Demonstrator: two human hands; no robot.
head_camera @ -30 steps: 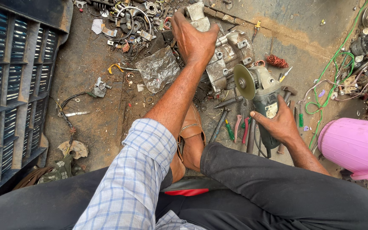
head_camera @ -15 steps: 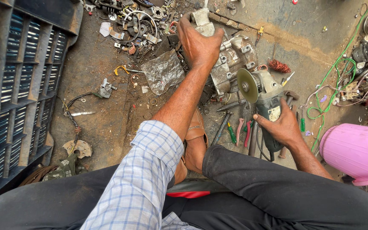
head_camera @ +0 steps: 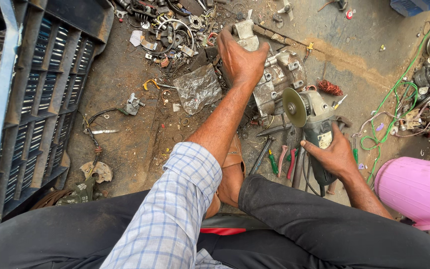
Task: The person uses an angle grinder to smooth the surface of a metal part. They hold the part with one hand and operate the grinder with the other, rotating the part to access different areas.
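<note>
Currently, left hand: clamped on grey metal casting, unmoved.
Right hand: gripping angle grinder, disc now nearer casting.

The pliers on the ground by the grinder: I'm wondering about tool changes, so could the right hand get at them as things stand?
Probably not at once: the right hand has its grip full with the angle grinder. The pliers lie uncovered just left of it, so once it puts the grinder down the way looks free.

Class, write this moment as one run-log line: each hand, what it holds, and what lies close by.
left hand: grips metal casting | right hand: holds angle grinder, disc near casting | nearby: pliers, pink bucket
</note>
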